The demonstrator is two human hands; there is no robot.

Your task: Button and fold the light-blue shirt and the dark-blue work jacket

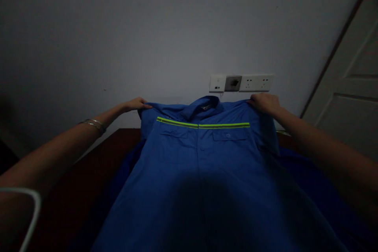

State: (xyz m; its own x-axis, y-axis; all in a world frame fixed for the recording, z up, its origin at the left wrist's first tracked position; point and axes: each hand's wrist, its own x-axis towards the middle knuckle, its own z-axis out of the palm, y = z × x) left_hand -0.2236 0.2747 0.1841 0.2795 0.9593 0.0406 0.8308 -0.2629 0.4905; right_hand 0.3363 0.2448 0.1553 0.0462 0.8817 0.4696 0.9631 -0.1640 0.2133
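A blue work shirt (203, 165) with a yellow-green reflective stripe across the chest lies front up on a dark brown table (88, 173), collar toward the wall. My left hand (136, 104) pinches the shirt's left shoulder at the far edge. My right hand (264, 102) grips the right shoulder in the same way. Both hands are closed on the fabric and hold the shoulders slightly raised. A metal bangle sits on my left wrist.
A grey wall stands just behind the table, with a white socket and switch strip (240, 83) above the collar. A white panelled door (351, 86) is at the right. More blue cloth (310, 173) lies under the shirt's right side.
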